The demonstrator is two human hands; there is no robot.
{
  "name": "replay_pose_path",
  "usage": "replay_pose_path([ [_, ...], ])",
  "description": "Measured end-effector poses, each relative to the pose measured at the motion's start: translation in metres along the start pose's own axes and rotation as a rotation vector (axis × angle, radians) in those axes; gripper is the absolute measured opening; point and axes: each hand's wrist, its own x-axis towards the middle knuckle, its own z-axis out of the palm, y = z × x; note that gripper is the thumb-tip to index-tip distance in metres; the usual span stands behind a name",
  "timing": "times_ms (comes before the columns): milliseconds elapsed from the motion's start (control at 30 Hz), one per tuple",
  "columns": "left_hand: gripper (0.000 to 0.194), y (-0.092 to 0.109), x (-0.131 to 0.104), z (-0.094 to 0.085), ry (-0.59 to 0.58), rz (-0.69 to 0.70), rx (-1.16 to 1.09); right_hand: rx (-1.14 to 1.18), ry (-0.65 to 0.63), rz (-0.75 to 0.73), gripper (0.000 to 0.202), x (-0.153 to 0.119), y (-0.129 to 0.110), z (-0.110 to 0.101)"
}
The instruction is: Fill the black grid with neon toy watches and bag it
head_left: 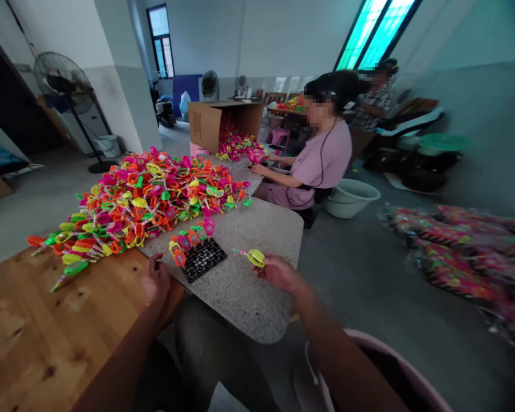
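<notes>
My right hand (278, 274) pinches a yellow watch-shaped toy (256, 258) over the grey speckled tabletop; its thin patterned end points left. A black grid tray (206, 260) lies flat between my hands. Along its far and left edges stands a row of similar toys (193, 236) in orange, pink, green and yellow. Beside the tray's left side, my left hand (157, 280) is held with loosely bent fingers apart and nothing visible in it. Beyond the tray rises a large heap of the same bright toys (150, 197).
A co-worker (321, 149) sits across the table's far right side, near a tipped cardboard box (227, 123) spilling toys. At left is a wooden board (47, 332). Right of the table are a pale tub (352, 197), bagged toys (467, 252) and a pink bin (395, 349) close to my arm.
</notes>
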Motion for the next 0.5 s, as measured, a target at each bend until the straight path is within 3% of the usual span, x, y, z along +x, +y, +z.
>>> replay_pose_path([
  [67,0.023,0.018,-0.024,-0.011,0.023,0.16,-0.046,0.059,-0.027,0.006,0.035,-0.022,0.009,0.008],
  [133,0.024,0.045,-0.056,-0.021,-0.091,0.352,-0.091,0.062,-0.067,0.015,0.032,-0.043,0.021,0.021],
  [233,0.042,0.091,-0.1,-0.029,-0.291,0.609,-0.075,0.022,-0.151,0.039,0.029,-0.072,0.041,0.049],
  [333,0.05,0.12,-0.121,-0.026,-0.448,0.788,-0.003,-0.008,-0.284,0.1,0.031,-0.099,0.054,0.068],
  [400,0.049,0.124,-0.121,-0.023,-0.489,0.833,0.005,-0.001,-0.271,0.081,0.033,-0.117,0.055,0.063],
  [500,0.047,0.112,-0.111,-0.026,-0.447,0.755,-0.008,0.063,0.035,-0.098,0.036,-0.14,0.049,0.022],
])
